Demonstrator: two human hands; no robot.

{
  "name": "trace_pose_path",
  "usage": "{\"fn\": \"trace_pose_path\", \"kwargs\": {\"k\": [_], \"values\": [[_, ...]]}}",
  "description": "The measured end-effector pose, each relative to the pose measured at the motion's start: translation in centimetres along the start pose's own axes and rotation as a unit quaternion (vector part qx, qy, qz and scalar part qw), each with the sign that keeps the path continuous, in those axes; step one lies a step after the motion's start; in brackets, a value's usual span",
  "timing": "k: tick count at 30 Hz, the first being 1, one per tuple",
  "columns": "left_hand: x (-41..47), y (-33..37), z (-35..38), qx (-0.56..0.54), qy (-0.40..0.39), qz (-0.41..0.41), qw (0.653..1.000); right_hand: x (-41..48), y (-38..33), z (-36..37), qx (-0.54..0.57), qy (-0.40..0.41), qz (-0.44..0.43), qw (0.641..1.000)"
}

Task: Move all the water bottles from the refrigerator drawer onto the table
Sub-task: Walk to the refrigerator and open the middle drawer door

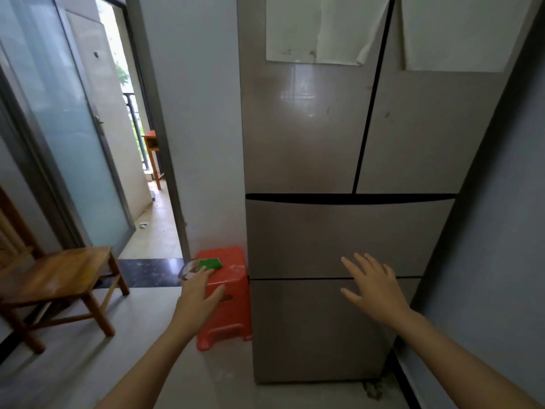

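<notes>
1. The person's right hand (374, 287) is reaching out flat, fingers spread and holding nothing, in front of the seam between the refrigerator's (324, 143) upper drawer (339, 234) and lower drawer (309, 329). Whether it is touching is unclear.
2. The left hand (200, 293) is stretching out, fingers relaxed and empty, over a red plastic stool (230, 314) just beside the refrigerator, near a green block (210, 263) on its top.
3. Both drawers are sitting closed, keeping any water bottles out of sight.
4. Two paper sheets (318, 28) are hanging on the upper doors; any print is too faint to read.
5. A wooden chair (65, 270) is standing well apart at left, by a frosted glass door (67, 128).
</notes>
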State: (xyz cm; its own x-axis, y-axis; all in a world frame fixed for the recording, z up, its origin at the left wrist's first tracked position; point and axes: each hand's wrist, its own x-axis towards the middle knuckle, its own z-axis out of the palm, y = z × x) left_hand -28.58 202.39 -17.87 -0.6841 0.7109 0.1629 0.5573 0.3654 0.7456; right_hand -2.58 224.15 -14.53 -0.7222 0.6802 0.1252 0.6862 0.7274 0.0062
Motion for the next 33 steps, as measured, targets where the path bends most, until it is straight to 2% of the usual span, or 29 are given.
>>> {"fn": "trace_pose_path", "kwargs": {"k": [4,12,22,27,30,33], "values": [[2.9,-0.8,1.8,-0.019,-0.025,-0.02,0.999,2.6,0.1,1.3,0.021,-0.031,0.02,0.999],[10.6,0.1,4.2,-0.059,-0.039,-0.052,0.996,9.6,-1.8,2.0,0.038,-0.031,0.024,0.998],[20.6,-0.5,5.1,-0.104,-0.098,-0.009,0.99,20.4,-5.9,0.3,0.007,0.005,0.027,1.0],[24.8,-0.5,6.3,-0.162,-0.091,-0.008,0.983,22.6,-7.2,1.6,0.002,0.004,0.047,0.999],[25.6,0.0,7.0,-0.216,-0.105,-0.015,0.971,23.3,-7.1,2.3,0.012,-0.008,0.06,0.998],[26.3,-0.5,7.7,-0.233,-0.086,-0.016,0.969,23.5,-7.4,3.6,0.061,-0.006,0.077,0.995]]}}
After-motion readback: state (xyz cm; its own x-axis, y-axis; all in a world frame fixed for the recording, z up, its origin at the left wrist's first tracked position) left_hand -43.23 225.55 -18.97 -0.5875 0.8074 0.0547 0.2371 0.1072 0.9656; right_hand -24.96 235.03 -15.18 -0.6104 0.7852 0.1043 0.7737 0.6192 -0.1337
